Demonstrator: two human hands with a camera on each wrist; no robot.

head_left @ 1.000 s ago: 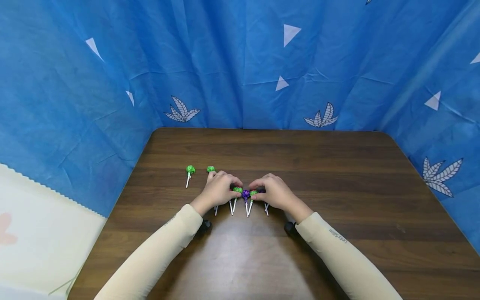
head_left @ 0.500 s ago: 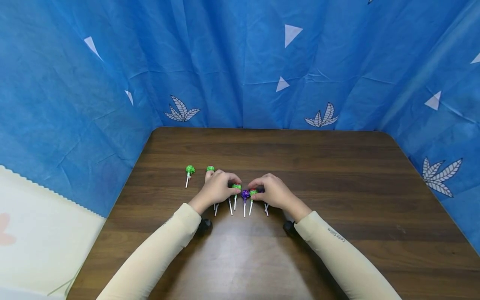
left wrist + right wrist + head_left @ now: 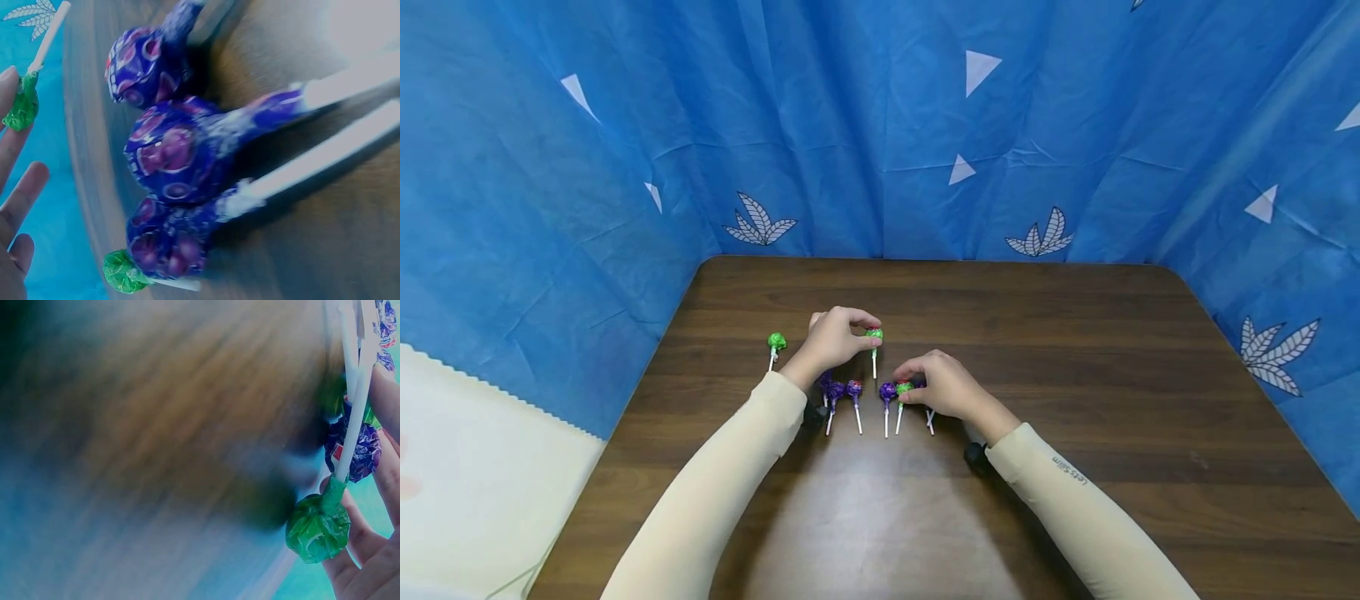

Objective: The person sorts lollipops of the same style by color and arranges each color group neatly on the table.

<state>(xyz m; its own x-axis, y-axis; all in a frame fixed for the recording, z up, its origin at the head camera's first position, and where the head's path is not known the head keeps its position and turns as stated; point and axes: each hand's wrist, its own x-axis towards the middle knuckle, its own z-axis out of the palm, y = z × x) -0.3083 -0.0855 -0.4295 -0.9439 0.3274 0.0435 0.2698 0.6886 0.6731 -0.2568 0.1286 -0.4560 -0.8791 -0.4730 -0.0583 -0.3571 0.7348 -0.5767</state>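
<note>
My left hand (image 3: 842, 336) pinches a green lollipop (image 3: 874, 334) by its wrapped head, its white stick pointing toward me. In the left wrist view the same green lollipop (image 3: 24, 103) sits between thumb and finger. Below that hand lie three purple lollipops (image 3: 854, 389), close together. My right hand (image 3: 946, 385) holds another green lollipop (image 3: 904, 387) by the head, beside a purple lollipop (image 3: 887, 391) on the table. Under the right palm are one more purple lollipop (image 3: 353, 450) and a green lollipop (image 3: 317, 528), their sticks crossing; the hand mostly hides them in the head view.
A single green lollipop (image 3: 777, 341) lies at the left of the brown wooden table (image 3: 1037, 333). Blue curtain (image 3: 880, 125) encloses the table's back and sides. A pale cloth (image 3: 490, 475) hangs at the left edge.
My left hand has moved away from me, carrying its green lollipop out of the row and uncovering purple ones. It now covers a green lollipop seen earlier. The right hand stays in place.
</note>
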